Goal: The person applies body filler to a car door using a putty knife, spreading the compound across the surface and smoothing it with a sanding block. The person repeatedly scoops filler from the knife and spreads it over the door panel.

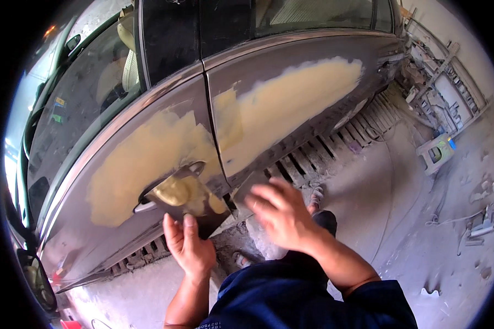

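The left hand (193, 249) pinched the board (211, 219), putty (172, 192) up — the right hand (284, 216) gripped a scraper (249, 185) just right of the board.

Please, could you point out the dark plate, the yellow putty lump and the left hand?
Dark plate (211, 220), head view: bare lower part.
Yellow putty lump (173, 191), head view: its middle.
Left hand (194, 249), head view: its middle.
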{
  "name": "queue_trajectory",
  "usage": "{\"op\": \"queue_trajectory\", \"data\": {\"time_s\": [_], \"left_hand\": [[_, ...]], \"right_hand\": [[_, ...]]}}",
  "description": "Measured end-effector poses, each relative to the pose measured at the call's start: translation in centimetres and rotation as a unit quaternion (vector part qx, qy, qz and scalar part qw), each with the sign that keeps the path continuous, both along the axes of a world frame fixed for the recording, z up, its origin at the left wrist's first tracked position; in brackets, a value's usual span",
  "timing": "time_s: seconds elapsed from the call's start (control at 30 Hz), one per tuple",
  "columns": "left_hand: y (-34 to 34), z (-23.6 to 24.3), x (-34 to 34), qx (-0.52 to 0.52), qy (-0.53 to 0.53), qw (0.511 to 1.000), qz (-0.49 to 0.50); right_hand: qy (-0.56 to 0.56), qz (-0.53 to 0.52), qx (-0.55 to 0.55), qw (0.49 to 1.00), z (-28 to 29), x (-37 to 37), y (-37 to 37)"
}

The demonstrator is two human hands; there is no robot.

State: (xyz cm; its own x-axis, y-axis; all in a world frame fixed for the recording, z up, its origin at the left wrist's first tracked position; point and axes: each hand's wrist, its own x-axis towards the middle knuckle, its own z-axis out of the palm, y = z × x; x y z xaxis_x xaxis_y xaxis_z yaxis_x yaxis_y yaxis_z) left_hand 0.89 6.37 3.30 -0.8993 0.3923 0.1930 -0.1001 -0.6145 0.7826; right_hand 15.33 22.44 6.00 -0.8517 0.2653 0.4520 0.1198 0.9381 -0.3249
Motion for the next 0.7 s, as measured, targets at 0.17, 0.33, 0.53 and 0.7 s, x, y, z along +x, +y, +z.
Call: {"op": "queue_trajectory", "data": {"time_s": [0.17, 0.33, 0.53, 0.7], "left_hand": [[-1.1, 0.2, 0.0, -0.046, 0.022, 0.999, -0.009], [-2.5, -1.7, 1.4, -0.057, -0.059, 0.995, -0.055], [-3.4, -2.2, 1.7, -0.064, -0.092, 0.992, -0.064], [-3.5, -2.4, 1.0, -0.081, -0.087, 0.991, -0.056]], "right_hand": [[0.027, -0.148, 0.061, 0.987, 3.8, -4.1, 5.3], [0.026, -0.156, 0.122, 0.98, 6.1, -8.6, 6.3], [-0.01, -0.154, 0.129, 0.979, 5.1, -10.3, 4.7], [-0.016, -0.15, 0.136, 0.979, 4.6, -8.5, 4.7]]}}
